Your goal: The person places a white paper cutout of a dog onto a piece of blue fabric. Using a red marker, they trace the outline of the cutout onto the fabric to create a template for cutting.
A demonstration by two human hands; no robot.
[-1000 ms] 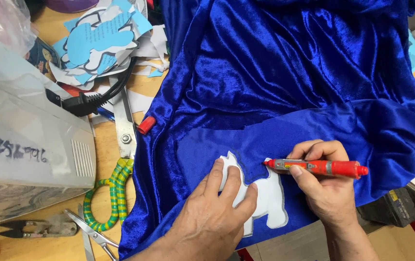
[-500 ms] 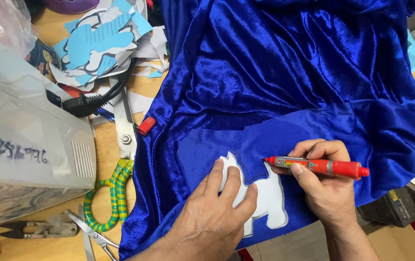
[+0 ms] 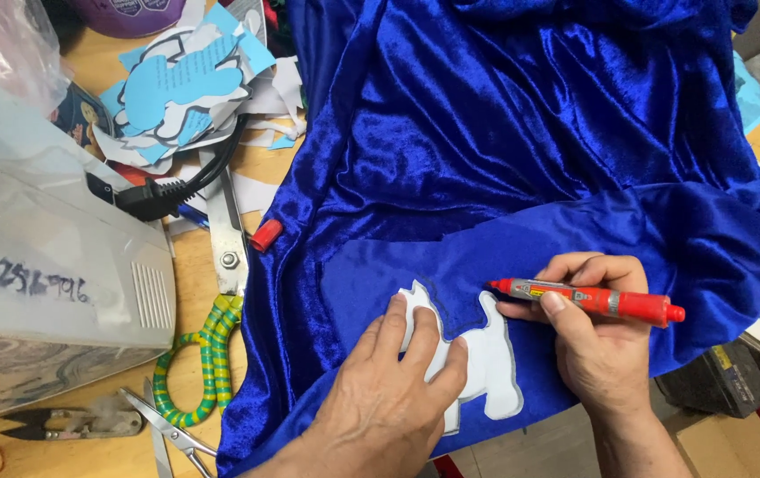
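Head view: the left hand [image 3: 389, 398] lay spread, pressing the white paper template [image 3: 486, 372] onto blue velvet [image 3: 504, 133], while the right hand [image 3: 597, 350] pinched a red marker [image 3: 588, 299] at its partly traced upper edge.

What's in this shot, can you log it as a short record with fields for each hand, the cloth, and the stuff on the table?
left hand: pressed flat on a white paper cutout, pinning it to the cloth
right hand: holds a red marker, tip at the cutout's edge
cloth: blue velvet fabric, rumpled, covering most of the wooden table
left of cloth: large scissors with green-yellow wrapped handles, red marker cap, black plug
far left: grey machine
top left: pile of blue and white paper cutouts
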